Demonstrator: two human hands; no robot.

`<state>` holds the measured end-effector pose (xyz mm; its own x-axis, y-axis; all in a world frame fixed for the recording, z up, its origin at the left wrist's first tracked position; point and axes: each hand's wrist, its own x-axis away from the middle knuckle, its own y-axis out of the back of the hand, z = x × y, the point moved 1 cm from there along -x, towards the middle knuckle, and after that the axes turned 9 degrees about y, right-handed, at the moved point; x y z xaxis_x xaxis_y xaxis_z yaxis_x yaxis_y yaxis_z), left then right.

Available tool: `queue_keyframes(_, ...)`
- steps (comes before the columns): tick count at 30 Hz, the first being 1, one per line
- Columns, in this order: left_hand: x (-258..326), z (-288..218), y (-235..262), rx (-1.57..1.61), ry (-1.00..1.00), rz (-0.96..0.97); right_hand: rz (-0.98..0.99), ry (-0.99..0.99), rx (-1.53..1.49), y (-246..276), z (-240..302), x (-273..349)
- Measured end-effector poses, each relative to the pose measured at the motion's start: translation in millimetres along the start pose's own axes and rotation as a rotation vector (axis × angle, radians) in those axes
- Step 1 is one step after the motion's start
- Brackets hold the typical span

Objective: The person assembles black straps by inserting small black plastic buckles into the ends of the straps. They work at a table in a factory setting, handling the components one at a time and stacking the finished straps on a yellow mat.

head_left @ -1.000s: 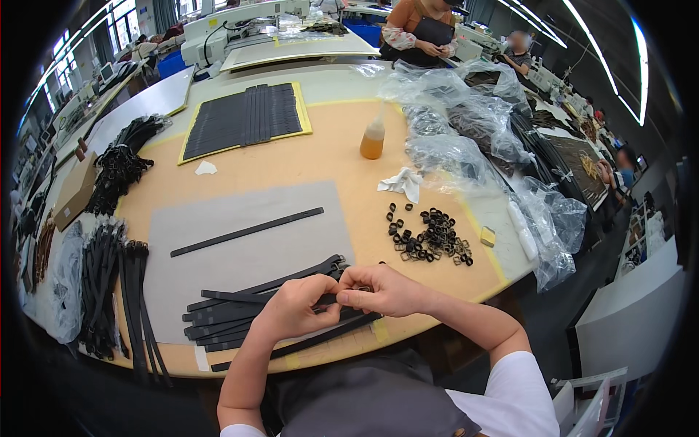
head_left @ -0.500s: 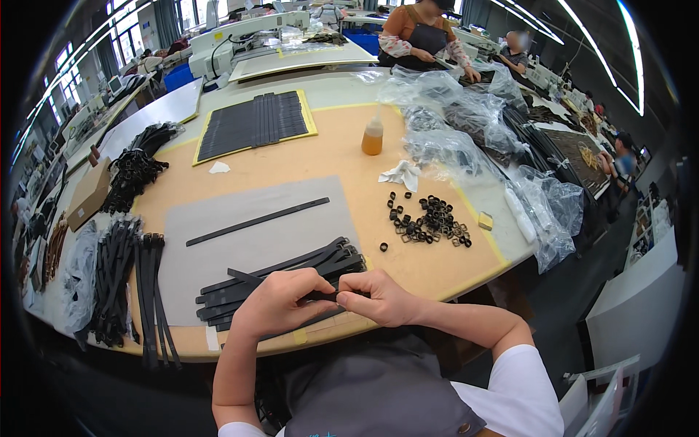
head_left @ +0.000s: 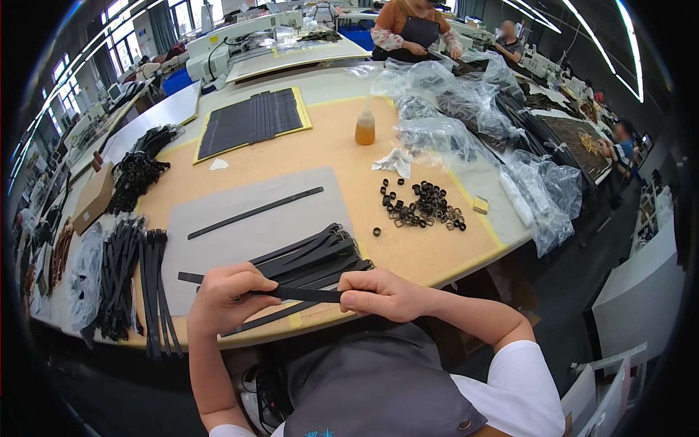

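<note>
A black belt strap (head_left: 309,294) is stretched level between my two hands at the near edge of the table. My left hand (head_left: 231,295) pinches it on one side, and its other end pokes out past that hand. Closed fingers of my right hand (head_left: 382,295) grip the opposite end, covering whatever is there. Just beyond lies a pile of black belts (head_left: 309,255), with metal buckles at the right. One lone strap (head_left: 255,213) rests slantwise on a grey sheet (head_left: 189,255). To the right, small black belt loops (head_left: 426,206) and metal buckle frames are heaped.
A bottle of amber liquid (head_left: 365,130) stands beyond a crumpled white cloth (head_left: 394,163). A board of black strips (head_left: 251,125) lies farther back. Belt bundles (head_left: 120,277) line the left; plastic bags (head_left: 466,138) crowd the right. A co-worker (head_left: 415,33) stands across the table.
My left hand has moved left, away from my right, so a length of strap now shows between them. The view has shifted slightly. The co-worker's hands have moved closer together.
</note>
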<state>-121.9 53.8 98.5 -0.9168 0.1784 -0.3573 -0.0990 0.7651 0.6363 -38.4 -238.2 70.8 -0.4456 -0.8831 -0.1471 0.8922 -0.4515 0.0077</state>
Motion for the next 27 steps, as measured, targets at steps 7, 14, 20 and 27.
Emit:
queue_keyframes(7, 22, 19, 8, 0.036, 0.191, -0.005, -0.122, 0.127, 0.270, 4, -25, -13)
queue_keyframes(14, 23, 93, -24, -0.044, 0.341, -0.145, -0.056, -0.058, 0.798, 80, -59, -117)
queue_keyframes(20, 13, 132, -56, -0.143, 0.371, -0.136, -0.260, -0.083, 0.987, 188, -167, -225)
queue_keyframes(27, -19, 127, -48, -0.285, 0.279, -0.198, 0.098, -0.163, 0.737, 154, -145, -228)
